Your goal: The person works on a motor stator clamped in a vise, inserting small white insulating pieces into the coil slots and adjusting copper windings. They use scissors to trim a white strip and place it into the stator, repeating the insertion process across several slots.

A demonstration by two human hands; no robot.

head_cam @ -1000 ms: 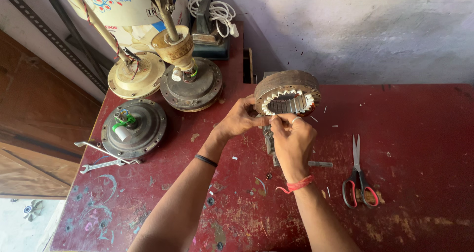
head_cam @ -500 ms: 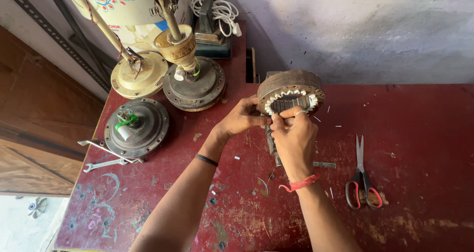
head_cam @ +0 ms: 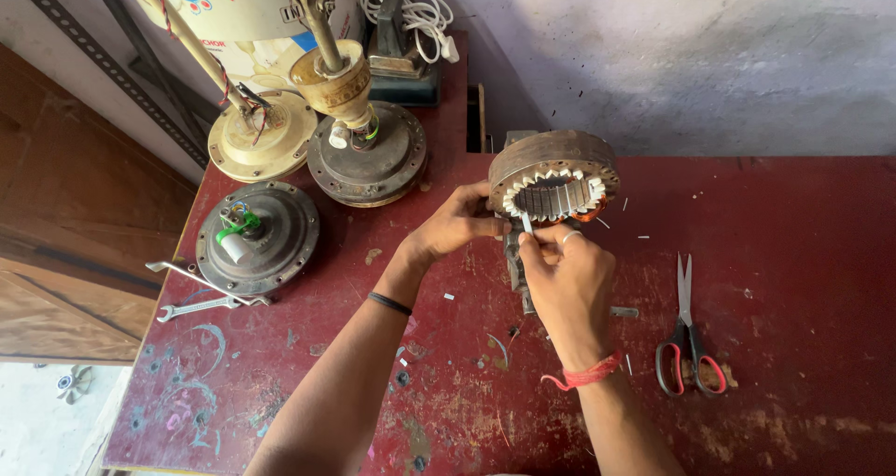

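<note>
A round motor stator (head_cam: 554, 175) with white slot liners and copper winding stands tilted on a small metal stand over the red table (head_cam: 793, 252). My left hand (head_cam: 457, 226) grips the stator's lower left rim. My right hand (head_cam: 563, 275) pinches a thin white strip (head_cam: 525, 222) at the stator's lower edge, its tip touching the slots. A black band circles my left wrist and a red thread my right.
Scissors (head_cam: 686, 331) with red and black handles lie at the right. Three fan motor housings (head_cam: 257, 238) (head_cam: 366, 145) (head_cam: 261, 135) stand at the left, with two spanners (head_cam: 201, 289) beside them. A white cable coil (head_cam: 415, 9) sits at the back. Small scraps dot the table.
My right hand has shifted slightly along the stator's lower edge with the strip. The view has drifted a little; my left hand keeps its hold.
</note>
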